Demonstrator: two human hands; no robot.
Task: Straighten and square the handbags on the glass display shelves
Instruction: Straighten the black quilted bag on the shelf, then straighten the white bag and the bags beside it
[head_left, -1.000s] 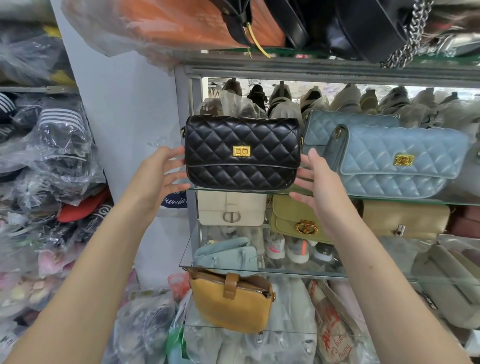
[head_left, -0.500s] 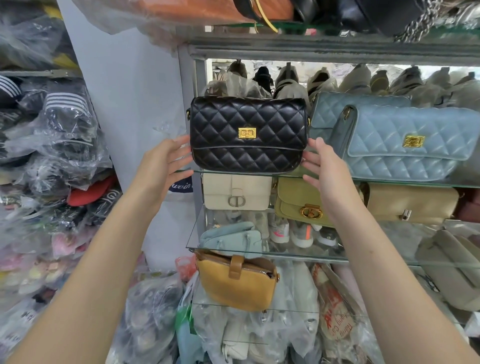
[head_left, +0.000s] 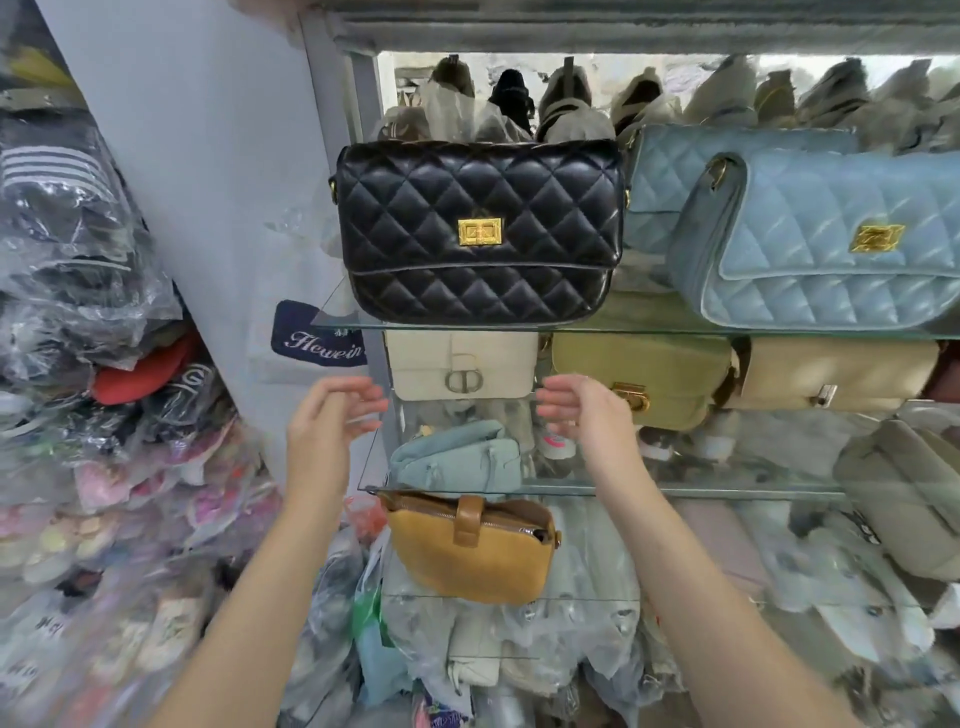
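Below the black quilted bag (head_left: 478, 231), both hands (head_left: 332, 421) (head_left: 587, 415), fingers spread and empty, should flank the cream bag (head_left: 462, 364) evenly.

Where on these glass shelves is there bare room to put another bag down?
Little. The top glass shelf has only a bare corner left of the black quilted bag, which sits close against the blue quilted bags. The second shelf has bare glass right of the mint pouch.

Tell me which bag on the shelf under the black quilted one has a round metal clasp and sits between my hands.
The cream bag, leftmost on that shelf. The olive bag and tan bag lie right of the right hand.
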